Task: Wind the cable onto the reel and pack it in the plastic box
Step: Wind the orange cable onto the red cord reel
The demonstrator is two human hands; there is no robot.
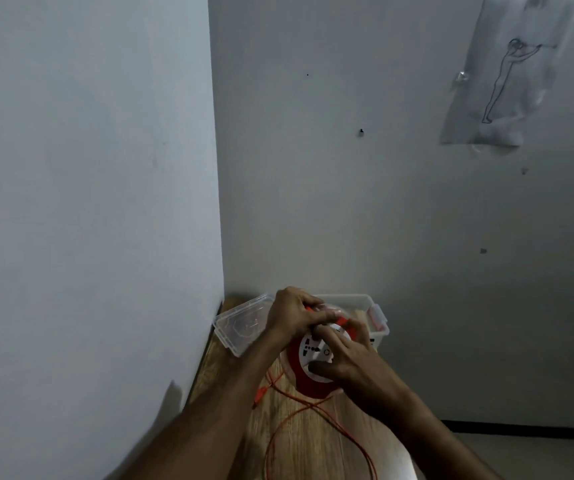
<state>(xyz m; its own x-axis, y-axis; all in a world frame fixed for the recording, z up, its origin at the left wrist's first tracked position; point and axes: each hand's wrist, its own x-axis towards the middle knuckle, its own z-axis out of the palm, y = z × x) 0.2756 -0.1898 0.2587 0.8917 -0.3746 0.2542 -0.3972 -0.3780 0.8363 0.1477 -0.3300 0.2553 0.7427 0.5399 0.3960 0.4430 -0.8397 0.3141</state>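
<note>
A red reel [308, 381] with a white socket face is held upright above the wooden table [313, 441]. My right hand [346, 358] grips its white hub from the right. My left hand [297, 315] pinches the orange cable at the reel's top rim. Loose orange cable [299, 415] trails down from the reel in loops across the table toward me. Behind the hands stands the clear plastic box [370, 306] with orange latches, open; its clear lid [240, 323] lies to the left.
The table sits in a corner: a white wall [88, 202] runs close on the left and another stands behind the box. A drawing on paper [507, 77] hangs high on the right. Floor with a dark skirting [528, 427] lies right of the table.
</note>
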